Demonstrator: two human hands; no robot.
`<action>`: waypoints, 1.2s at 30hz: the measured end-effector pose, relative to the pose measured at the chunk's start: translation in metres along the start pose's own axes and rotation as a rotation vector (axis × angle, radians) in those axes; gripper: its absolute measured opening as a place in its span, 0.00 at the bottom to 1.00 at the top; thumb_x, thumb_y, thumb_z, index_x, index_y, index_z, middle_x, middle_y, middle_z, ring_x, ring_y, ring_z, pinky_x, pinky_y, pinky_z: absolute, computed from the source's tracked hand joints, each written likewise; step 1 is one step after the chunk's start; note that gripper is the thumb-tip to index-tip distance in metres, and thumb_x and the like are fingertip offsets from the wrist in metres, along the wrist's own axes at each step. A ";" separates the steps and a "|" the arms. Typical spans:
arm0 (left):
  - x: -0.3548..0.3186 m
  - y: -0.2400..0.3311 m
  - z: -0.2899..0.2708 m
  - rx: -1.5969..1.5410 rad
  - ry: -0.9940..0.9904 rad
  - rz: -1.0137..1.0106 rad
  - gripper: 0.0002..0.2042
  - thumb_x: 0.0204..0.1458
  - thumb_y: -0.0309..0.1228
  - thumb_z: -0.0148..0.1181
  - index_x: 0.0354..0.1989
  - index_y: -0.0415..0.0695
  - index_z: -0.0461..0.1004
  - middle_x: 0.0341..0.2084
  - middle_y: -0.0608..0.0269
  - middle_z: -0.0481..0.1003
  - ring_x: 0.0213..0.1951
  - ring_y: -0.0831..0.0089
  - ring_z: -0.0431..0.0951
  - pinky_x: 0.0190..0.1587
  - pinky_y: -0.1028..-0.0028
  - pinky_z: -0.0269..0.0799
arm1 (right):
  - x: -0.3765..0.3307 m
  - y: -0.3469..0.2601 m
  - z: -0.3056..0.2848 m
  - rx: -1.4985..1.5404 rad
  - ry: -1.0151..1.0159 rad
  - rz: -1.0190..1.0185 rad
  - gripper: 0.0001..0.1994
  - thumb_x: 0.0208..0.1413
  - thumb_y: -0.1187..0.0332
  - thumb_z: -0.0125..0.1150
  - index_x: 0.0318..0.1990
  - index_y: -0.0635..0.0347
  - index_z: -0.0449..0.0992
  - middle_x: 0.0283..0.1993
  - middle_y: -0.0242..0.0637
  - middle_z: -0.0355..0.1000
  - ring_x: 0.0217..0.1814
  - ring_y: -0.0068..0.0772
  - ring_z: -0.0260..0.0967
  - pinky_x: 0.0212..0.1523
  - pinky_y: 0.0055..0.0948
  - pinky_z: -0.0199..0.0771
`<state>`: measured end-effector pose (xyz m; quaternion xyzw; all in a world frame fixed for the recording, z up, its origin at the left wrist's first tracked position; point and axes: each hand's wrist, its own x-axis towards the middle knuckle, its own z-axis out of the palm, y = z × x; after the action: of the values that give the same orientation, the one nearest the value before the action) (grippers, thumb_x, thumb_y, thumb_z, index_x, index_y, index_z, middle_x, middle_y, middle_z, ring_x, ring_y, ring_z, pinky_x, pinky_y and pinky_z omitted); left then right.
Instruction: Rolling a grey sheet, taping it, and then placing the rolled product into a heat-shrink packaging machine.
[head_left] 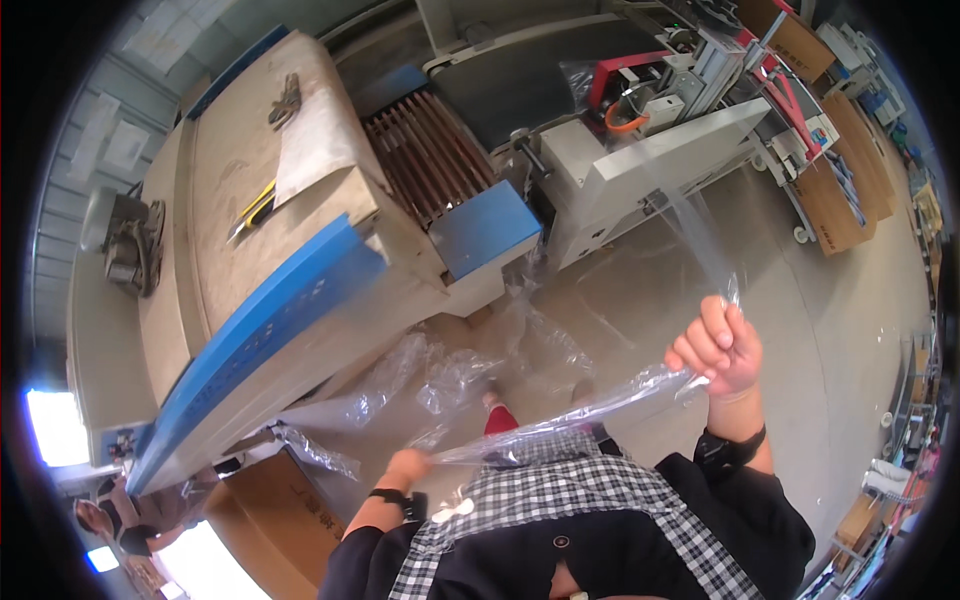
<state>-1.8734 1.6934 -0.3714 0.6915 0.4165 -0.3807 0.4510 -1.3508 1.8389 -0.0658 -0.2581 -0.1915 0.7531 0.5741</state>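
Note:
A strip of clear plastic film (585, 408) stretches in front of my checked apron, from one hand to the other. My right hand (722, 350), raised at the right, is closed in a fist round one end of it. More film runs up from that fist toward the machine with the red bracket. My left hand (408, 468), lower and nearer my body, grips the other end. Its fingers are partly hidden and blurred. Crumpled clear film (450, 378) lies on the floor beyond the strip, beside the blue and beige machine.
At the left stands the blue and beige machine (290, 300), a yellow utility knife (252, 212) on its top. Slatted rollers (428, 150) join it to a sealing machine (680, 150). Cardboard boxes (280, 515) stand at lower left. A person (150, 510) is beyond them.

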 end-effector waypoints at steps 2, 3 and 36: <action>-0.046 -0.015 -0.019 0.207 -0.106 -0.271 0.21 0.49 0.50 0.53 0.47 0.53 0.76 0.48 0.57 0.75 0.51 0.58 0.74 0.53 0.61 0.68 | 0.006 0.006 0.010 0.040 0.045 -0.031 0.17 0.67 0.56 0.37 0.26 0.51 0.61 0.12 0.21 0.52 0.14 0.17 0.49 0.36 0.31 0.70; -0.066 -0.033 -0.007 0.153 -0.086 -0.399 0.20 0.49 0.49 0.53 0.47 0.54 0.77 0.49 0.58 0.74 0.52 0.59 0.73 0.54 0.62 0.68 | 0.012 0.008 0.015 0.050 0.027 -0.013 0.17 0.67 0.56 0.37 0.26 0.51 0.61 0.12 0.21 0.52 0.14 0.17 0.49 0.36 0.31 0.70; -0.755 -0.357 0.395 -0.584 1.792 -1.594 0.13 0.47 0.23 0.47 0.37 0.42 0.78 0.31 0.56 0.80 0.29 0.64 0.78 0.32 0.69 0.72 | 0.033 0.342 0.214 0.352 0.109 0.390 0.07 0.60 0.68 0.51 0.37 0.61 0.74 0.33 0.37 0.71 0.37 0.36 0.69 0.53 0.42 0.68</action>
<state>-2.5357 1.2341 0.0807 0.1347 0.9531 0.1660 -0.2141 -1.7500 1.7811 -0.1020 -0.2265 0.0267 0.8563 0.4634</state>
